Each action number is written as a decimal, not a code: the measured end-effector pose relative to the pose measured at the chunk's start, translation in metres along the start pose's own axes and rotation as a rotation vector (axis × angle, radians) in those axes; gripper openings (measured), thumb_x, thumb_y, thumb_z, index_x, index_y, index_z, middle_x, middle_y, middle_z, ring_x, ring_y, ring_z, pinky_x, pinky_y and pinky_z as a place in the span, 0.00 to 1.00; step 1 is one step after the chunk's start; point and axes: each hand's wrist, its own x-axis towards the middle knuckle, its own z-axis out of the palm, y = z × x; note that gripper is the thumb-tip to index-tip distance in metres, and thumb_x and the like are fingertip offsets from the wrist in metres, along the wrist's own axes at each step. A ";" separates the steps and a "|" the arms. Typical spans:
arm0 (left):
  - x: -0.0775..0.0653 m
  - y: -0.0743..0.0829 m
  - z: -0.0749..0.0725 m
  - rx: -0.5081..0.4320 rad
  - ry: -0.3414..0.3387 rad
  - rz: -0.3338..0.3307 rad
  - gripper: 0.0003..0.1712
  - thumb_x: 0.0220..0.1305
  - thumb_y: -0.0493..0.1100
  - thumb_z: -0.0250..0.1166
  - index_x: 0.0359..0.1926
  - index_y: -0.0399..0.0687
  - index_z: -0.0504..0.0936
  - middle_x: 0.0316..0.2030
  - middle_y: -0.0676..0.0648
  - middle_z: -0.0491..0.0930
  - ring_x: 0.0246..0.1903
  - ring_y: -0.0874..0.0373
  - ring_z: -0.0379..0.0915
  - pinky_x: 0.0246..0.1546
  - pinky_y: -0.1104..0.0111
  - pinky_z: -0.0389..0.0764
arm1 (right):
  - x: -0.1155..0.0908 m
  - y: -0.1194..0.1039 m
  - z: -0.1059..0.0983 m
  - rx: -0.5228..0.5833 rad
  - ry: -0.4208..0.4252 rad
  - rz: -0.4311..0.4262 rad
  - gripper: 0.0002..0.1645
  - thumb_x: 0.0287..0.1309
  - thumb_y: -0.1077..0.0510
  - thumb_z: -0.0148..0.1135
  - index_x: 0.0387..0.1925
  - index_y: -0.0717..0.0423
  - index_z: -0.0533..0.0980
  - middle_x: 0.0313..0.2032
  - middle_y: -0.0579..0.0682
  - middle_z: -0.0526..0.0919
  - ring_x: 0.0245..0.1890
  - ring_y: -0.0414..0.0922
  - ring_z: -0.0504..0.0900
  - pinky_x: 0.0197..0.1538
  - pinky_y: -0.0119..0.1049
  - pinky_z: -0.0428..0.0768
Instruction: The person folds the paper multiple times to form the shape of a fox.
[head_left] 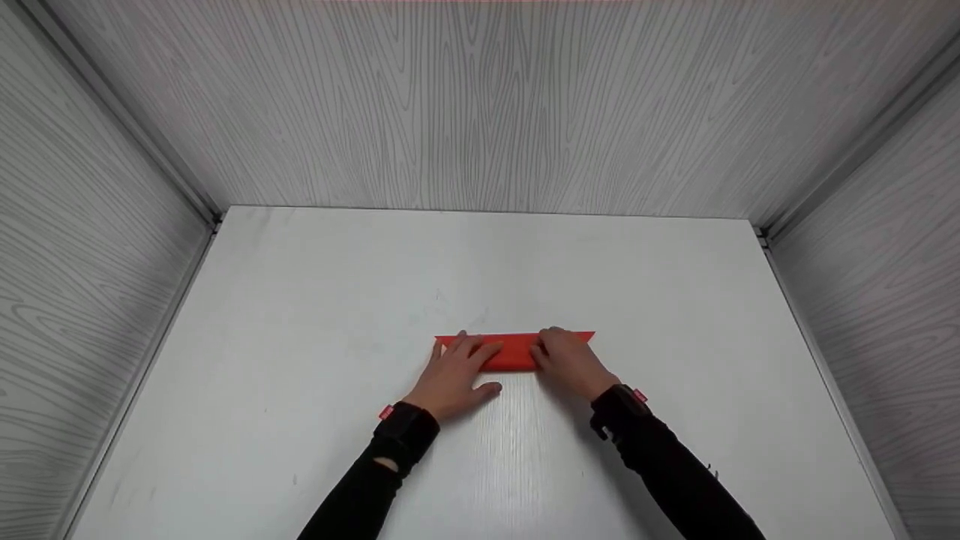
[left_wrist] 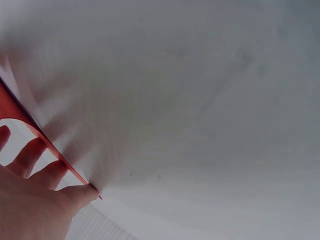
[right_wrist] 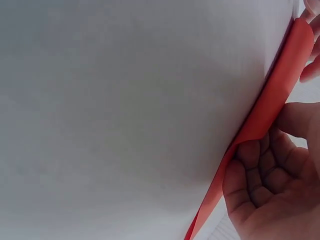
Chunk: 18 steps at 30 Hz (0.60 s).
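Note:
A folded strip of red paper (head_left: 514, 352) lies across the middle of the white table, its long far edge running out to a pointed corner on each side. Over its left part, my left hand (head_left: 452, 375) spreads its fingers and presses the paper down, the thumb off to the side on the table. My right hand (head_left: 574, 361) has its fingers curled at the right part and pinches the near edge between thumb and fingers. In the right wrist view the red paper (right_wrist: 272, 97) bulges slightly beside the right thumb. The left fingertips (left_wrist: 60, 167) touch the paper in the left wrist view.
The white tabletop (head_left: 300, 300) spreads out around the paper. Grey wood-grain panels stand at the back (head_left: 480, 105), left (head_left: 82, 247) and right (head_left: 877, 247). Black bands (head_left: 405, 433) are strapped round both wrists over dark sleeves.

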 end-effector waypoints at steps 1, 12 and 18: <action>0.000 0.000 0.000 -0.001 0.002 0.006 0.40 0.68 0.62 0.65 0.77 0.60 0.66 0.73 0.45 0.66 0.77 0.40 0.52 0.72 0.34 0.53 | 0.001 0.000 0.000 -0.002 0.001 0.002 0.08 0.71 0.59 0.62 0.34 0.56 0.77 0.28 0.47 0.74 0.31 0.45 0.72 0.40 0.40 0.76; 0.003 0.001 0.005 0.054 -0.025 -0.003 0.39 0.67 0.66 0.64 0.76 0.64 0.69 0.74 0.42 0.64 0.77 0.38 0.50 0.72 0.33 0.51 | 0.005 -0.006 -0.001 0.005 0.001 0.064 0.10 0.71 0.60 0.60 0.31 0.58 0.76 0.27 0.48 0.72 0.30 0.46 0.71 0.38 0.40 0.74; 0.004 0.002 0.007 0.055 -0.038 -0.023 0.39 0.68 0.67 0.63 0.76 0.63 0.69 0.75 0.41 0.62 0.78 0.38 0.48 0.72 0.33 0.49 | 0.006 -0.007 -0.001 -0.001 -0.006 0.084 0.09 0.71 0.60 0.60 0.32 0.59 0.77 0.27 0.49 0.73 0.31 0.47 0.72 0.38 0.41 0.75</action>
